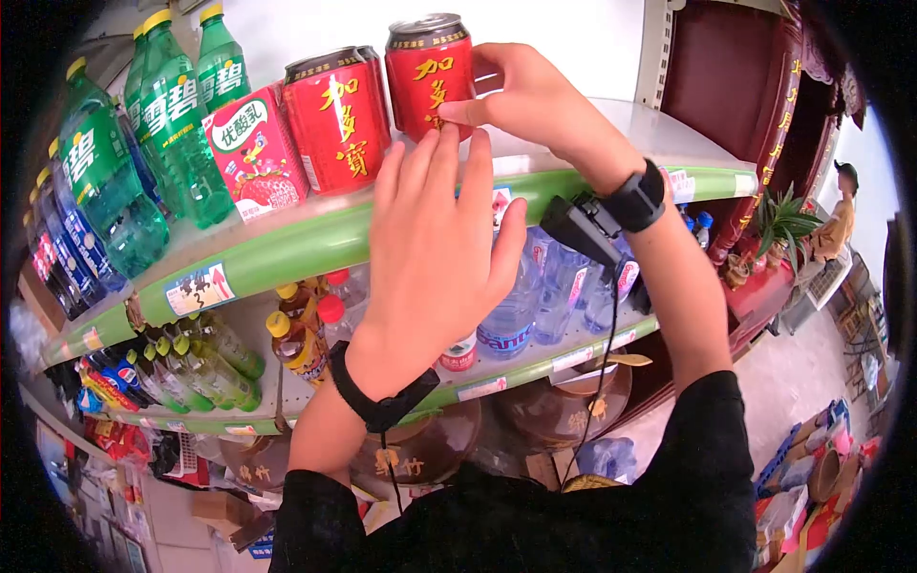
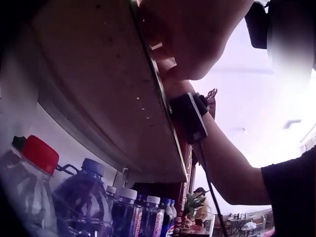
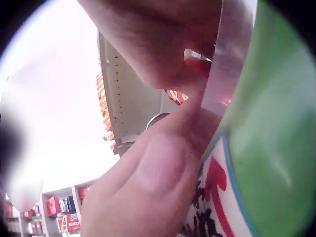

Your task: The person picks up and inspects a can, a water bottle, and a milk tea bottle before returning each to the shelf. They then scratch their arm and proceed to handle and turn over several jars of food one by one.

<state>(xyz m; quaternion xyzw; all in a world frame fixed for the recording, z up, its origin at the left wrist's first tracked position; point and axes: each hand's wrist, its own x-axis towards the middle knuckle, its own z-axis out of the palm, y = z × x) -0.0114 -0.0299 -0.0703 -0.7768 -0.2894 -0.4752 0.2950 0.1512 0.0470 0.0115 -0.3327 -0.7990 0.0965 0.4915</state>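
Note:
A red can (image 1: 427, 81) with a dark top rim stands on the upper shelf. My right hand (image 1: 535, 100) grips it from the right, thumb on its front and fingers curled behind it. Below, my left hand (image 1: 435, 234) has its fingers straight up over the green shelf edge, tips by the can's base. Part of my left hand (image 2: 192, 37) shows under the shelf in the left wrist view. In the right wrist view, my right hand (image 3: 148, 44) is above and my left hand (image 3: 143, 182) lies beside the price label. The right fingertips are hidden there.
Left of the can stand more red cans (image 1: 336, 129), a pink drink carton (image 1: 255, 158) and several green bottles (image 1: 105, 177). The green shelf edge (image 1: 277, 253) runs below them. Water bottles (image 1: 511, 310) fill the lower shelf. A cable hangs from each wrist.

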